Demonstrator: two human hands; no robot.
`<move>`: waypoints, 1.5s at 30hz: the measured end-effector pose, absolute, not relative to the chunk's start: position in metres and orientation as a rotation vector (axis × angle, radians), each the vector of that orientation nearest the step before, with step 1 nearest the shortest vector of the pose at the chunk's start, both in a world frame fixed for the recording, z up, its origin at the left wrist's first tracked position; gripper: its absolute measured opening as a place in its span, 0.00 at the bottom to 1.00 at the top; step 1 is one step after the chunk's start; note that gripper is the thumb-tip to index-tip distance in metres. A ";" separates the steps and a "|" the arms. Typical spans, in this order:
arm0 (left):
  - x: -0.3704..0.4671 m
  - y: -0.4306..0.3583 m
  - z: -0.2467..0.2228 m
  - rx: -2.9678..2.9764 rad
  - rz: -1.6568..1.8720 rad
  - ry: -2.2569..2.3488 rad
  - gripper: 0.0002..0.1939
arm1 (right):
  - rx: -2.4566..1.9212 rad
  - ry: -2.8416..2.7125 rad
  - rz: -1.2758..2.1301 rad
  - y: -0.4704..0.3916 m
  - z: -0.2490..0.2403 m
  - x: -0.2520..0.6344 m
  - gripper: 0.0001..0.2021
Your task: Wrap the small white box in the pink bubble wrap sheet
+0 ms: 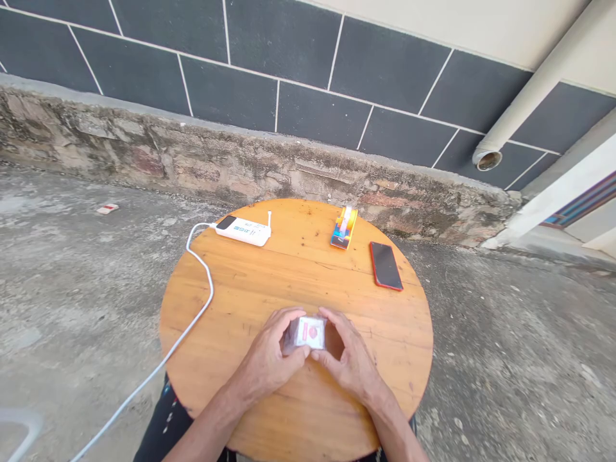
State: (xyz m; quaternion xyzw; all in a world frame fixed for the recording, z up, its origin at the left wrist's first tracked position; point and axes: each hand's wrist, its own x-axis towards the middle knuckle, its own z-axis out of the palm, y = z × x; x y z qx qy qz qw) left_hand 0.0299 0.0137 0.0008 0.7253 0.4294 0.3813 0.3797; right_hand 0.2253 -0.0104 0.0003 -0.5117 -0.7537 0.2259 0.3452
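Observation:
A small white box with a red print (310, 332), wrapped in clear plastic, is held between both hands over the near half of the round wooden table (289, 289). My left hand (275, 350) grips its left side, with the thumb at the near edge and the fingers curled round the far edge. On the right side, my right hand (347, 351) holds it the same way. The two thumb tips nearly meet in front of the box. Loose clear film shows beside the left fingers.
At the table's back left lies a white device (243, 231) with a white cable (210, 282) running off the near left. A yellow and blue tape dispenser (344, 228) stands at the back, and a red-edged phone (385, 265) lies right. Beyond is a stone-based wall (216, 163).

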 end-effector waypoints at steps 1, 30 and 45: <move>0.030 0.014 0.001 1.853 0.973 1.097 0.24 | -1.330 -1.958 0.584 -0.011 0.000 0.226 0.31; 0.030 0.013 0.005 1.849 0.989 1.076 0.23 | -1.194 -1.825 0.589 -0.011 0.013 0.229 0.13; 0.029 0.014 0.007 1.899 1.015 1.009 0.19 | -1.181 -1.933 0.356 0.000 0.009 0.223 0.07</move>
